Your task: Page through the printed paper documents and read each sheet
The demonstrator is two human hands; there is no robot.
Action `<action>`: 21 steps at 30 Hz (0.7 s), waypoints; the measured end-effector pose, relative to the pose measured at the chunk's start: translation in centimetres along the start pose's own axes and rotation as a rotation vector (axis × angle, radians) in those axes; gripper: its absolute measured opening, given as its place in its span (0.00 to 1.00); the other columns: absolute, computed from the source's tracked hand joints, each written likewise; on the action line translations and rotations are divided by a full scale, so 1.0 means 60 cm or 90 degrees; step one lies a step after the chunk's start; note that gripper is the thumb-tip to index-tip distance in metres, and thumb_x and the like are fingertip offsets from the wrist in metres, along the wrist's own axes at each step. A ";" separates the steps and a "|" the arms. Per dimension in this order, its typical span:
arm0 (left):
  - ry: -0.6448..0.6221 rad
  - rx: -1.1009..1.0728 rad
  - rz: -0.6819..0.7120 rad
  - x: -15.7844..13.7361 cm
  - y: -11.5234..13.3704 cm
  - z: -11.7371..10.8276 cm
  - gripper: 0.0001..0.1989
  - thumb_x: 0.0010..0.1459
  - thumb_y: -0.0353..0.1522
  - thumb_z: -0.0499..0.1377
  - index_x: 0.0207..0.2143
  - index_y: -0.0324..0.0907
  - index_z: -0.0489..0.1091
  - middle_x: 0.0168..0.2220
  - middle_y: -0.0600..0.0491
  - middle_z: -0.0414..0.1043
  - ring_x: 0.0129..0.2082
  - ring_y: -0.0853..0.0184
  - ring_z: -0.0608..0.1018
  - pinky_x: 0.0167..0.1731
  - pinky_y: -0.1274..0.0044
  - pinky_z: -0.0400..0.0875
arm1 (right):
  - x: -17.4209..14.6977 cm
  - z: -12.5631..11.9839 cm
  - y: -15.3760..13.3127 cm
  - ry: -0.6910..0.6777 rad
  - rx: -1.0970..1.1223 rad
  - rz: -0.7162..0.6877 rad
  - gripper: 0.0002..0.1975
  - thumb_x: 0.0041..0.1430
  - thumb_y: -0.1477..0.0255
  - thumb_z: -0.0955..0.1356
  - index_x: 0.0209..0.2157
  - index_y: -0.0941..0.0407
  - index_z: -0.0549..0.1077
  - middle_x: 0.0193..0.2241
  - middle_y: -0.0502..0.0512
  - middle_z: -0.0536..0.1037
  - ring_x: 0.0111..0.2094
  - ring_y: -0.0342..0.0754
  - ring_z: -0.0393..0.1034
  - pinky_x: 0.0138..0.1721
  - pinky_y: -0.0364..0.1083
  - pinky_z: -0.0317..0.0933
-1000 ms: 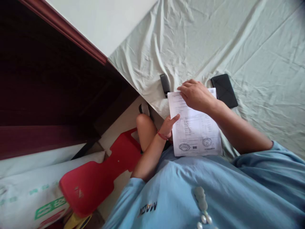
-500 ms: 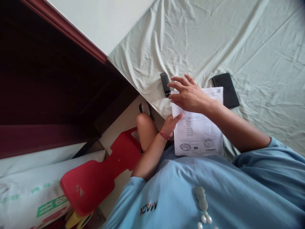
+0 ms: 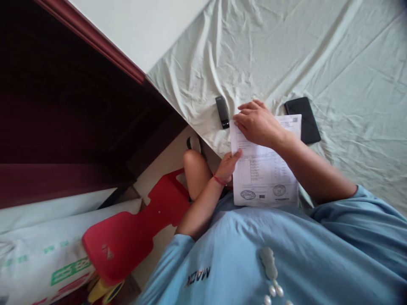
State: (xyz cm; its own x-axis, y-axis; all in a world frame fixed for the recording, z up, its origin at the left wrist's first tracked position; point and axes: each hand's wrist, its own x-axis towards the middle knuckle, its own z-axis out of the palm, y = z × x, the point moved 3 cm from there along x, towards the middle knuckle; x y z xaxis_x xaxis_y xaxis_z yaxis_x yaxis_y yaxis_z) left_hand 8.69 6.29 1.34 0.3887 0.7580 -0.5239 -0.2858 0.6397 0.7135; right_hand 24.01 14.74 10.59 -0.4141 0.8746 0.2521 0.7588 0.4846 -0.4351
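Note:
A stack of printed papers (image 3: 263, 182), with round and oval stamps along its lower part, rests against my front at the bed's edge. My left hand (image 3: 227, 166), with a red string at the wrist, grips the stack's left edge, thumb on top. Across the upper part lies my right hand (image 3: 259, 125), its thumb and forefinger closed at the top left corner of the sheets and its other fingers bent. A small black device (image 3: 222, 112) lies just left of that hand on the cloth. Partly under the papers' right side is a black flat case or phone (image 3: 303, 120).
A pale wrinkled sheet (image 3: 270, 55) covers the bed. At left are a dark red wooden cabinet (image 3: 63, 106), a red plastic seat (image 3: 124, 241) and white printed sacks (image 3: 38, 254). A yellow object (image 3: 101, 292) shows at the bottom.
My right hand has drawn its spread fingers together and moved slightly right, onto the top left corner of the papers. My left hand keeps its hold.

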 end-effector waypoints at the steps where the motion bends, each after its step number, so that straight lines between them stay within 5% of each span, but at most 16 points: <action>1: 0.008 -0.004 -0.001 0.001 -0.001 -0.002 0.30 0.46 0.56 0.77 0.36 0.41 0.82 0.38 0.45 0.87 0.54 0.45 0.87 0.55 0.59 0.81 | -0.001 0.002 0.001 -0.008 -0.004 0.003 0.20 0.76 0.70 0.60 0.53 0.53 0.82 0.46 0.62 0.84 0.62 0.64 0.68 0.68 0.67 0.52; 12: 0.025 -0.017 -0.008 0.004 -0.005 -0.005 0.29 0.56 0.56 0.71 0.43 0.40 0.83 0.45 0.42 0.88 0.59 0.48 0.85 0.61 0.60 0.77 | -0.006 0.004 -0.007 -0.030 -0.023 0.026 0.21 0.74 0.75 0.59 0.54 0.56 0.82 0.51 0.65 0.85 0.61 0.63 0.70 0.66 0.62 0.54; 21: 0.002 0.024 0.015 -0.001 -0.003 -0.004 0.31 0.51 0.62 0.71 0.37 0.44 0.82 0.42 0.44 0.88 0.56 0.48 0.86 0.54 0.61 0.82 | -0.019 0.003 0.009 0.010 -0.002 0.035 0.23 0.75 0.72 0.59 0.60 0.52 0.80 0.53 0.61 0.84 0.57 0.61 0.72 0.64 0.62 0.56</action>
State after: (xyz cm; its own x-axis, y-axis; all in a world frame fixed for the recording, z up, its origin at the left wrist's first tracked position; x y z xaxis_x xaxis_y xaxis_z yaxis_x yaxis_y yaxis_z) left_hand 8.49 6.18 1.15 0.3795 0.7729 -0.5085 -0.2610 0.6167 0.7426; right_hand 24.78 14.03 9.92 -0.3640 0.8994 0.2420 0.7819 0.4362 -0.4453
